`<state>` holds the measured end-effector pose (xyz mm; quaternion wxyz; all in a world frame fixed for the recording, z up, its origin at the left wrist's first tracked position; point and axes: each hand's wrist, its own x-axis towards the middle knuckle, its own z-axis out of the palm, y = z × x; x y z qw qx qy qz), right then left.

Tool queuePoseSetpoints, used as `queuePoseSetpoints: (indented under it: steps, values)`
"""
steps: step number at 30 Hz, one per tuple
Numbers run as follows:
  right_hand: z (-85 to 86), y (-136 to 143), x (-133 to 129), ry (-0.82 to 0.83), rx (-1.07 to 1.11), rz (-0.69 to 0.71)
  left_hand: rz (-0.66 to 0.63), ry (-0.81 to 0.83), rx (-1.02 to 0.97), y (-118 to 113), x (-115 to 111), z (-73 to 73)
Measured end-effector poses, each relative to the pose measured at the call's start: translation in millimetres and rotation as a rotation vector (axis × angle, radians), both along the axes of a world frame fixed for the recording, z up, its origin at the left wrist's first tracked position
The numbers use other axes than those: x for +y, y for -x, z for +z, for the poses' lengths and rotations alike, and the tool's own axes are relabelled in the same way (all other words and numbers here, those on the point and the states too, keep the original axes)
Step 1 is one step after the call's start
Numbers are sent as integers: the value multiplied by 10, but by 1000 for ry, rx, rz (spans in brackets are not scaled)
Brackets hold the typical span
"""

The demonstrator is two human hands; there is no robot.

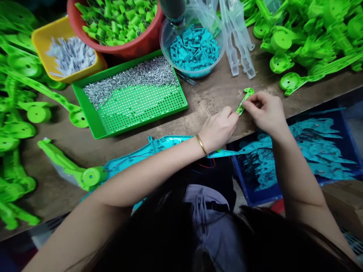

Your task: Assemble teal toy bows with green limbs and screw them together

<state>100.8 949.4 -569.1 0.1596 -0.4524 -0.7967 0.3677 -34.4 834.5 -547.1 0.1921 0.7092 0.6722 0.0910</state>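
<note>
Over the bench, my left hand (219, 128), with a gold bangle at its wrist, grips the lower end of a small narrow green plastic part (246, 97) that has a hooked upper end. The thumb and fingers of my right hand (268, 111) are pinched together against the side of this part. Whatever lies between those right fingertips is too small or hidden to tell. A long turquoise plastic shell (167, 142) with thin red and blue wires lies below my left forearm at the bench edge, partly covered by it.
A green tray (141, 109) of small screws stands left of my hands. Behind it are a yellow bin (42, 37), a red tub (113, 45) and a clear bowl (195, 70) of turquoise pieces, under a driver (173, 13). Green parts (306, 41) pile up at right. A blue crate (249, 192) sits below.
</note>
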Motion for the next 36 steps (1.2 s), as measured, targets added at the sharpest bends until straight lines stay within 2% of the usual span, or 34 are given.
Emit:
queuePoseSetpoints:
  steps: [6,13,21,28,36]
  values:
    - [36,33,33,52,-54,27,62,-45,-46,-4,-11,12]
    - [84,72,109,166,-116,35,241,-31,-178,-4,9,17]
    - [180,-8,128,386,82,20,171,-130,-234,56,-29,-4]
    - [145,-1,91,265,-15,4,131,-117,-170,45,-22,-17]
    - [81,12,75,92,-108,42,31,-38,-23,-26,-133,173]
